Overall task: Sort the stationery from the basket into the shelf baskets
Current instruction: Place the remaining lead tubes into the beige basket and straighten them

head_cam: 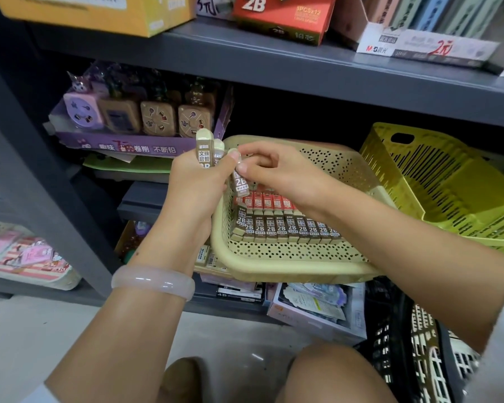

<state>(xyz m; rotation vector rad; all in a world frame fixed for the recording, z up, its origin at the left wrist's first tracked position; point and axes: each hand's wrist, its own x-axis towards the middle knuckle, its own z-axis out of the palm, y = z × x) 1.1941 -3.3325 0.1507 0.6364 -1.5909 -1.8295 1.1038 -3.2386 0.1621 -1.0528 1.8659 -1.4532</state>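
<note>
Nearest, a black basket (413, 353) sits low on the right by the knee. Left hand (195, 181) (pale bangle on the wrist) clutches a few brown 2B lead boxes (205, 152) upright, tops sticking above its grip. Right hand (277, 170) pinches one more brown box (240, 184) just beside them, over the beige basket (274, 266). Inside, rows of 2B boxes (285, 228) lie packed. Yellow-green basket (448, 181) leans behind, right.

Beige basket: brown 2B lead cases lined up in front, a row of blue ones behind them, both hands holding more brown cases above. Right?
Not quite. The head view shows the row behind the brown 2B cases in the beige basket is red, not blue. The left hand and right hand do hold brown cases.
</note>
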